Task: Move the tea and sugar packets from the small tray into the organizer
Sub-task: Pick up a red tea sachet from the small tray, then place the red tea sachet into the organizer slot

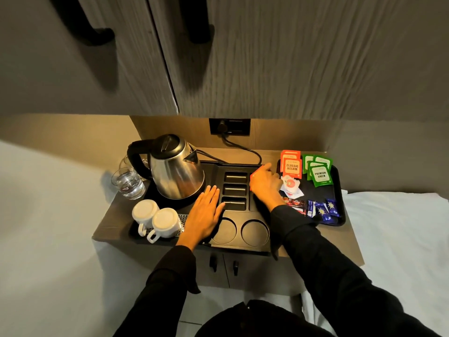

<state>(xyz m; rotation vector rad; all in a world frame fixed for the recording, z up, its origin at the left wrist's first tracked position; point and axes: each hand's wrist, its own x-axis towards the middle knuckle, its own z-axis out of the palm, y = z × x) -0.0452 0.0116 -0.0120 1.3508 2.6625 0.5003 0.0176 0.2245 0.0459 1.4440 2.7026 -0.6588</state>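
Left hand (205,210) flat and open on organizer (252,242), beside kettle (176,167). Right hand (264,182) pinching orange tea packet (258,171) over organizer's right edge. Remaining tea packets (318,172) and sugar packets (324,210) lying in small tray (339,190).

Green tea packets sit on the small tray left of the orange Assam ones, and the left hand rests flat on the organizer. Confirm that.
One detail is wrong. The head view shows the green packets on the small tray to the right of the orange Assam packets, not left. The left hand does rest flat on the organizer.
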